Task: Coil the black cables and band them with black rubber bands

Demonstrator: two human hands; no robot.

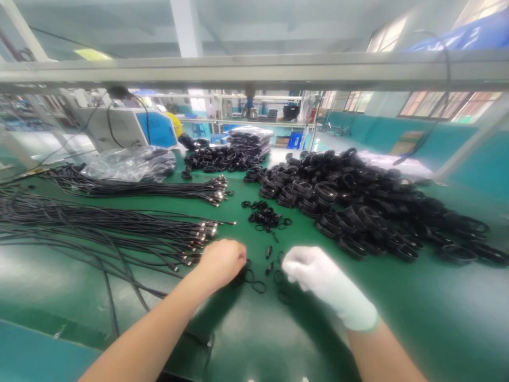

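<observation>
Cables (119, 225) at left on the table (238, 339) lie with long axis sideways, plugs (209, 229) pointing right, then the curled left hand (222, 260), black loops (259, 292), and the curled, gloved right hand (314, 270), whether gripping anything I cannot tell.

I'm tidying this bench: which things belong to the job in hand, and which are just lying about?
Likely the job:
- long black cables with silvery plugs
- small thin black rings
- coiled black cables

Likely just around:
- crumpled clear plastic
- boxy white-and-blue machine
</observation>
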